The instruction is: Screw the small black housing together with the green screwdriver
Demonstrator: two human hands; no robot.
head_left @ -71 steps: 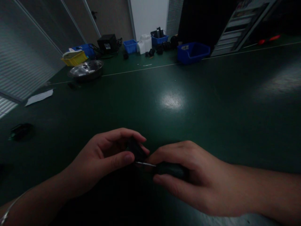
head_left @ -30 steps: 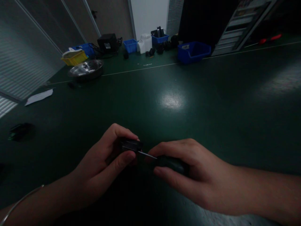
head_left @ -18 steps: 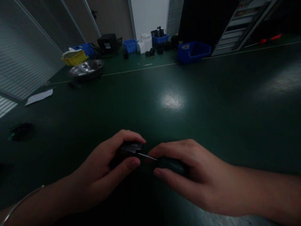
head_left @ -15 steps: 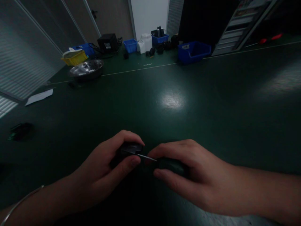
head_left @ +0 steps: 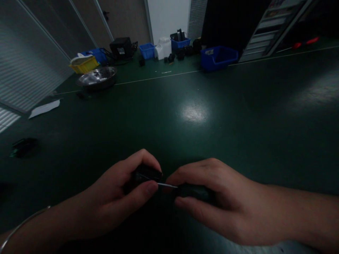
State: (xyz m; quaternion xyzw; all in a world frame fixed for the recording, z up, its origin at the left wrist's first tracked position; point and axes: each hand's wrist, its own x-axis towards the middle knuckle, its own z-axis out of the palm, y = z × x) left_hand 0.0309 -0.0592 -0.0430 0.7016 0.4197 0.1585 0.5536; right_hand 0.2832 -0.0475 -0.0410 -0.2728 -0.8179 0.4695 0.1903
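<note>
My left hand [head_left: 116, 197] is closed around a small black part [head_left: 146, 173], pinched between thumb and forefinger just above the dark green table [head_left: 212, 106]. My right hand [head_left: 217, 197] grips the dark handle of a small screwdriver [head_left: 193, 190]. Its thin metal shaft [head_left: 166, 185] points left, and the tip meets the black part. A thin bracelet [head_left: 16, 229] is on my left wrist. Both hands sit close together near the table's front edge.
A small dark object [head_left: 23, 146] lies at the left. A white paper [head_left: 43, 108] and a metal bowl [head_left: 97, 77] are further back on the left. A yellow bin [head_left: 84, 65], blue bins [head_left: 217, 56] and black devices line the far edge.
My left hand turned the black part in its fingers and shifted slightly lower. The screwdriver tip stayed against the part. My right hand barely moved.
</note>
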